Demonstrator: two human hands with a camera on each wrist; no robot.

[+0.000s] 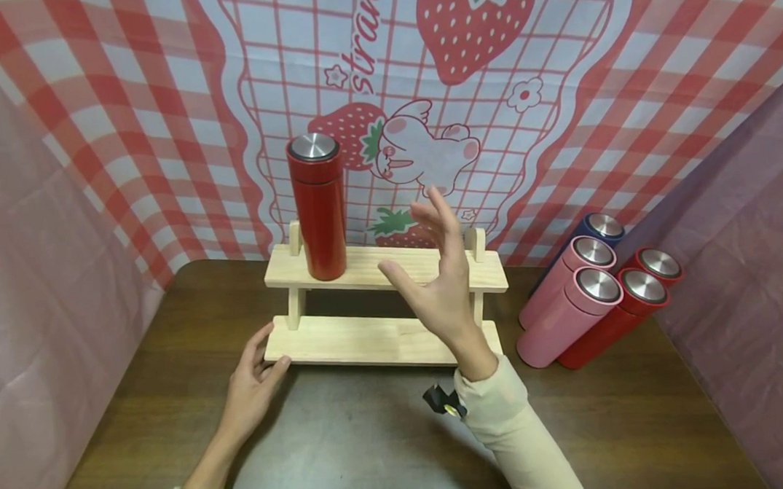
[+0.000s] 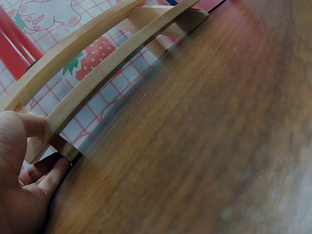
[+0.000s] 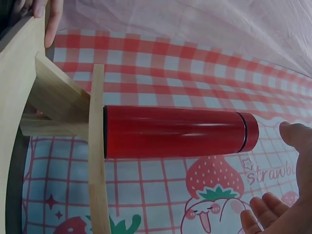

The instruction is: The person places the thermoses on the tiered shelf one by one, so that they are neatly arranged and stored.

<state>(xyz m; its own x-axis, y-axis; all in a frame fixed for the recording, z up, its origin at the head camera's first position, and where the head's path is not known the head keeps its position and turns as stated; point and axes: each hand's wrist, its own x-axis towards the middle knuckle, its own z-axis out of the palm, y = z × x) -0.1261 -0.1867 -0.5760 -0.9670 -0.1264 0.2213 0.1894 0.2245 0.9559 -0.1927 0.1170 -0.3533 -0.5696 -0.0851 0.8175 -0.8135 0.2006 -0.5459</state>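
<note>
The right hand (image 1: 442, 293) has its fingers (image 1: 453, 238) spread and free, while the left hand (image 1: 250, 385) grips the left end of the lower board (image 1: 369, 340) of one two-tier wooden rack (image 1: 366, 275). One steel-lidded red flask (image 1: 323, 218) stands on its upper tier; to the right, the bench (image 1: 347, 436) bears two pink flasks (image 1: 559, 328), two red flasks (image 1: 605, 328) and one blue flask (image 1: 605, 225).

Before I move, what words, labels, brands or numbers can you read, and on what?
"strawb": printed on the backdrop cloth, right wrist view; the rest is out of sight.
None readable on the wooden rack, the red bottle standing on it, or the five bottles at right.
</note>
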